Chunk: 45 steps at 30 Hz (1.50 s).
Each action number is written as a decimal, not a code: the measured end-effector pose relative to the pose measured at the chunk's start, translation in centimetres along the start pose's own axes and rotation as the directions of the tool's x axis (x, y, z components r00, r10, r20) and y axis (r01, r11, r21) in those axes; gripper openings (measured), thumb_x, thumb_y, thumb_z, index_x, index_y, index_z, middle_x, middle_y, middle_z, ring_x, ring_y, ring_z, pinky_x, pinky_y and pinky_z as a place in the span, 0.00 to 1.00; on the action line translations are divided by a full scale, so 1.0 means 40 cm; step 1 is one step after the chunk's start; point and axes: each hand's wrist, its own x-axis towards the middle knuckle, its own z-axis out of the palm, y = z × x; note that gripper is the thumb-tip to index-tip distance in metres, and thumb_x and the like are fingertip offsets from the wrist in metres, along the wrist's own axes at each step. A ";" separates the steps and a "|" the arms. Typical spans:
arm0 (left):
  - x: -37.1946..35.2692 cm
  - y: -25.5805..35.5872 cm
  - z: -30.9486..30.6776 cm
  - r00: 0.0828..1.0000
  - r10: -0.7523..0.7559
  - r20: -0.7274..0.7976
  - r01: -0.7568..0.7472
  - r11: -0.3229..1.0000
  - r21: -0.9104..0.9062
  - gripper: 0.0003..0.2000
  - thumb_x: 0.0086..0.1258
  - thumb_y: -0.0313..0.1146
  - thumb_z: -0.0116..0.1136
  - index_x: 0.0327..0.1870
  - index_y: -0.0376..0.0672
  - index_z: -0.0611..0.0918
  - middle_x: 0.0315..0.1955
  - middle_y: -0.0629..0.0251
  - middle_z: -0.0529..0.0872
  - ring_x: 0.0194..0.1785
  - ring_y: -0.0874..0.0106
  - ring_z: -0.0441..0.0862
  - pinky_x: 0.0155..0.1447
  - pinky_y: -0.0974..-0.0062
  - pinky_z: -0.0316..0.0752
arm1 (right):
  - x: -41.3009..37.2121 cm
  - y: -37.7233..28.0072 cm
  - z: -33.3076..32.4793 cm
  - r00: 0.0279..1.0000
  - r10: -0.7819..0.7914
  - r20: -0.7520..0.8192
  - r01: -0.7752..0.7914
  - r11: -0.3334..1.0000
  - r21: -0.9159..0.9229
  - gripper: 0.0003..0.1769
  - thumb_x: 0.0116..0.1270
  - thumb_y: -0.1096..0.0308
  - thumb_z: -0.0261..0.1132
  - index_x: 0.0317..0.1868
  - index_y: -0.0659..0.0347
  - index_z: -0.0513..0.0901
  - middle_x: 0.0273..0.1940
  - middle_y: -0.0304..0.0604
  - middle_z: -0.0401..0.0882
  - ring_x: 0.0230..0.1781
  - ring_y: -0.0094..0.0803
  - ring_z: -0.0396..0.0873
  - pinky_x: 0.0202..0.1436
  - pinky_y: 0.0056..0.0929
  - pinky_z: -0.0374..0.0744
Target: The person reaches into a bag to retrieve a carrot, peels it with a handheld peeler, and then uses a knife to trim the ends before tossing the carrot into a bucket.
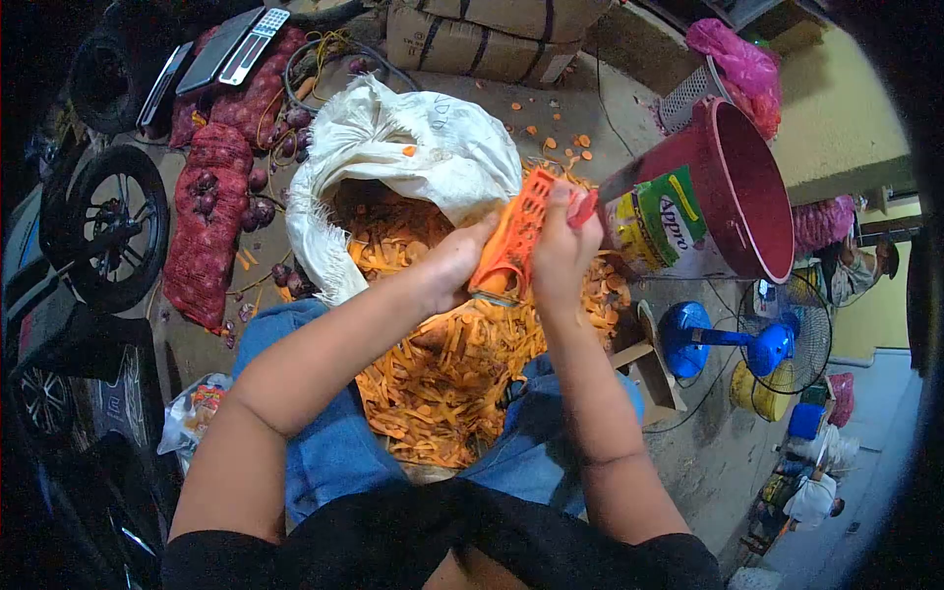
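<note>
The slicer [516,231] sits between both hands, above the person's lap and over the heap of peelings [442,379]. The left hand [454,264] has its fingers [482,234] closed tight round the slicer's lower left side. The right hand [560,251] has its fingers folded over the right edge, thumb up near the top. A red handle and a grey blade [629,177] stick out past the right hand. It looks like a knife held in the same grip, though the view is too poor to be sure.

The slicer is orange plastic, long and flat, with a grid of small slots, and it tilts up to the right. The peelings are thin orange strips and chips, loose and curled. They spill from the mouth of a white woven sack [413,147] with a frayed rim.

Just right of the hands stands a tin [654,221] with a green and yellow label, touching a tipped red bucket [752,187]. A blue fan [728,339] lies lower right on the concrete floor [708,442]. To the left are red net onion bags [211,216] and a wheel [113,226], well apart from the hands. Boxes [472,39] close off the far side. Open room lies mostly above the heap, between sack and tin.
</note>
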 end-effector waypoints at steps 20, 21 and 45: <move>-0.039 -0.007 0.047 0.999 0.023 -0.038 -0.014 0.976 0.216 0.16 0.66 0.43 0.28 0.42 0.42 0.66 0.23 0.66 0.72 0.22 0.75 0.73 0.23 0.78 0.71 | 0.093 0.065 -0.046 0.966 -0.105 -0.235 0.096 0.994 -0.048 0.12 0.60 0.65 0.51 0.26 0.66 0.71 0.20 0.35 0.68 0.23 0.19 0.65 0.25 0.21 0.66; -0.039 -0.005 0.052 0.999 0.021 -0.036 -0.012 0.976 0.217 0.16 0.66 0.43 0.28 0.42 0.42 0.66 0.23 0.66 0.72 0.22 0.75 0.73 0.23 0.78 0.71 | 0.137 0.109 -0.089 0.937 0.025 -0.347 -0.028 1.000 -0.004 0.12 0.60 0.65 0.50 0.26 0.66 0.71 0.21 0.35 0.68 0.22 0.20 0.66 0.25 0.21 0.66; -0.041 0.013 0.046 0.987 -0.120 -0.110 0.119 0.993 -0.016 0.17 0.65 0.43 0.32 0.43 0.42 0.69 0.27 0.68 0.75 0.26 0.77 0.73 0.26 0.81 0.71 | 0.130 0.094 -0.074 0.908 0.041 -0.416 -0.020 0.998 0.054 0.14 0.61 0.64 0.50 0.21 0.65 0.68 0.18 0.34 0.67 0.17 0.22 0.62 0.22 0.23 0.63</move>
